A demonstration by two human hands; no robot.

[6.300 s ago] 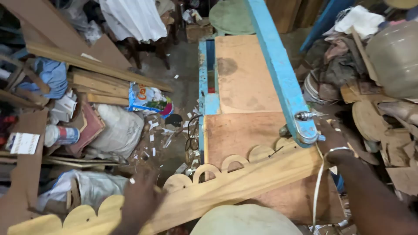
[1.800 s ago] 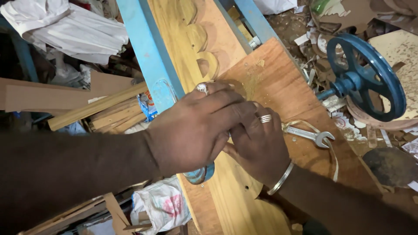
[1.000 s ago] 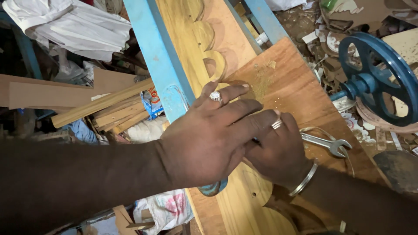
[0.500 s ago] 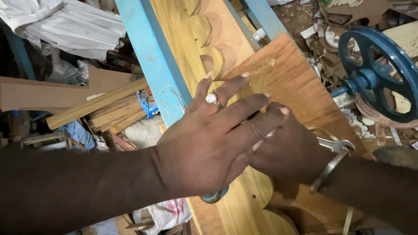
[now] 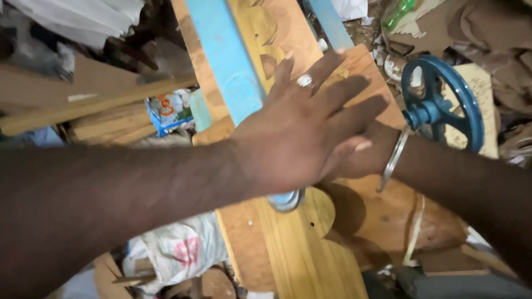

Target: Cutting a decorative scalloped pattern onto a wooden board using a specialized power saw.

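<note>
Across the middle of the frame, the left hand [image 5: 299, 135] is lying flat, fingers spread, over the right hand [image 5: 360, 158]. Both are pressing on the scalloped board [image 5: 299, 243]. Whether the right fingers are curled cannot be told.

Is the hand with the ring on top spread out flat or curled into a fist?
Spread flat: the left hand has its fingers stretched apart over the right hand.

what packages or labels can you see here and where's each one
Printed packet: left of the blue beam, among wooden planks; crumpled, blue and white with orange and green marks.
White sack: bottom, below the left forearm; soft, bunched, pink-red print.
Green bottle: top right, lying in debris.
No signs or screens.
</note>
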